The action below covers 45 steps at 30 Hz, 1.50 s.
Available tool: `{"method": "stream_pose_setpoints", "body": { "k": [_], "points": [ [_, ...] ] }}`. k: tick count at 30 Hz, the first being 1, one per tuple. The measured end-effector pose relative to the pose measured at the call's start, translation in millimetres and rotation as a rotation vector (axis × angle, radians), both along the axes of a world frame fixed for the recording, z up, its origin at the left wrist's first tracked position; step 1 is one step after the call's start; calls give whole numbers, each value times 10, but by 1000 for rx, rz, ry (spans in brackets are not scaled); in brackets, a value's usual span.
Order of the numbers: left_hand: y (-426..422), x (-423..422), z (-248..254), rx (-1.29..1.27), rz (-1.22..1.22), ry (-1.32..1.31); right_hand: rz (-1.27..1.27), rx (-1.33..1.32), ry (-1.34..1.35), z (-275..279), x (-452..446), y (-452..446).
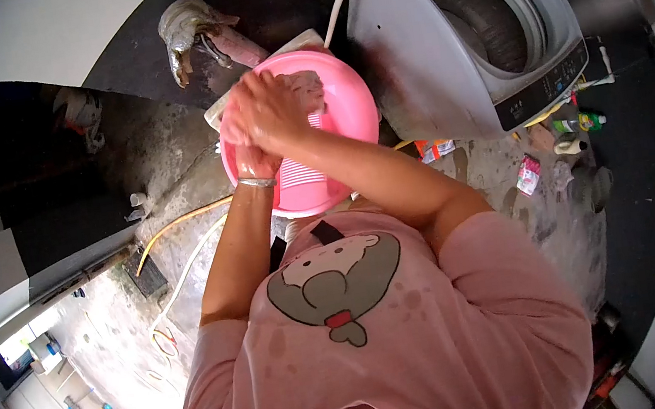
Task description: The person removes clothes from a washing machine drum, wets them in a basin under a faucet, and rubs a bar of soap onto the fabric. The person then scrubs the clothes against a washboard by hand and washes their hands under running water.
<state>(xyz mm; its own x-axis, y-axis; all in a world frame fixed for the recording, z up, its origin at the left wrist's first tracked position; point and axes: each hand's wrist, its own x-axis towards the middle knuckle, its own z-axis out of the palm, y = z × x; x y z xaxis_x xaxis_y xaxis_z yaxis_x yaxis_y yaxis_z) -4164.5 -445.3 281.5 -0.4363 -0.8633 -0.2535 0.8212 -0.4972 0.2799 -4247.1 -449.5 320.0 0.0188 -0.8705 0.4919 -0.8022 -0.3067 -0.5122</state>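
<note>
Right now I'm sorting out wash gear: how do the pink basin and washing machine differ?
The basin is smaller than the washing machine. The basin is pink; the washing machine is grey with a dark panel. The basin shows ridges inside; the washing machine, a round drum. Both are open on top.

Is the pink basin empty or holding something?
Holding something: crumpled greyish cloth shows inside the pink basin. Whether there's water too, I cannot tell.

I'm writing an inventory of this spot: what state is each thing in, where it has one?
Washing machine, open on top
Cloth, bunched up
Pink basin, open side up, cloth inside
Right hand, blurred, grip unclear
Left hand, partly hidden, grip unclear
Yellow hose, uncoiled
</note>
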Motion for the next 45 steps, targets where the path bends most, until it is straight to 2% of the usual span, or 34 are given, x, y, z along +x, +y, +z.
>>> {"method": "stream_pose_setpoints", "body": {
  "k": [2,3,5,6,8,9,11,12,14,15,16,17,23,24,26,27,28,29,31,32,34,36,37,38,39,40,42,45],
  "points": [
    [65,-88,209,105,19,-158,-129,111,-53,-120,-94,-264],
    [-6,-4,-84,24,46,-105,-358,1,398,-464,-34,-300],
    [-165,310,-726,-68,-72,158,-345,85,393,-481,-36,-210],
    [-135,205,-438,-87,-40,86,-104,273,-66,-168,-74,-27],
    [-12,17,107,-44,-5,-135,-496,12,200,-319,327,61],
    [3,-34,160,-58,-5,-149,-416,92,122,-377,254,11],
    [-217,199,-706,-343,-262,367,-267,245,-46,-429,16,-170],
    [-163,157,-618,-287,-253,365,-192,315,-130,-454,-105,-261],
    [-52,70,-433,-175,-231,361,-316,279,-165,-506,-317,-416],
    [49,-30,-155,-22,-114,101,-251,276,-116,-404,-284,-319],
    [96,-92,-16,126,9,-152,-144,438,-76,-129,-220,-177],
    [77,9,-19,127,-91,-59,-34,597,-33,146,-155,-35],
    [141,40,11,103,-199,-65,-50,233,-154,-260,59,-35],
    [148,41,19,97,-221,-66,-175,234,-223,-350,-57,-231],
    [146,137,-194,2,-347,190,-349,288,-218,-451,-164,-370],
    [113,148,-291,-51,-410,327,-297,241,-226,-402,-192,-320],
    [72,154,-394,3,-367,475,-195,254,-191,-365,-156,-171],
    [36,137,-439,56,-331,627,16,340,-37,-121,-115,11],
    [1,86,-454,399,-36,922,439,513,259,332,-64,289],
    [-19,58,-451,570,117,1057,232,403,68,155,-23,247],
    [-35,116,-411,461,7,916,-188,162,-311,-334,81,1],
    [-60,269,-320,-104,-487,351,-259,151,-338,-498,-146,-229],
    [-10,165,-174,-51,-136,10,-383,265,-372,-802,-240,-422],
    [20,93,-19,-86,-123,-24,-497,301,-412,-833,-386,-375],
    [38,41,132,-119,-107,-57,-451,464,-367,-1122,-568,-419],
    [36,18,229,-152,-87,-91,-487,767,-403,-1359,-694,-446],
    [-21,51,289,-203,-124,-119,-200,866,-999,-1429,-832,-142],
    [-64,85,356,-173,-170,-177,299,1148,-2451,-1218,-856,16]
  ]
}}
